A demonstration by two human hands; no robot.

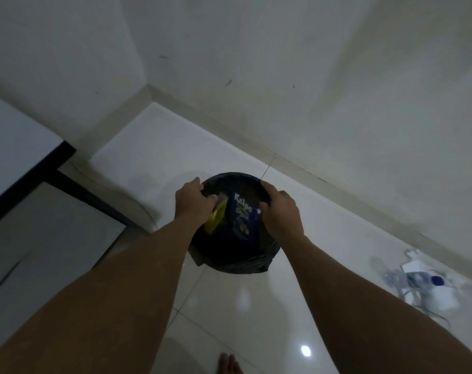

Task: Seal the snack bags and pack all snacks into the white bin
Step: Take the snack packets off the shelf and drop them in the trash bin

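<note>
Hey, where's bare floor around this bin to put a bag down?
Bare tile lies between the bin and the wall corner, and between the bin and the foot. Crowded: the bin's mouth, filled by the blue snack bag, the yellow bag, the left hand and right hand; bottles clutter the floor at right.

Dim, grey, low-contrast pic. One small glare spot on glossy floor [306,350], light from overhead. Bin [237,176] inside near black. Wide-angle bend at edges; bottles [407,282] at rt soft, blurred.
</note>
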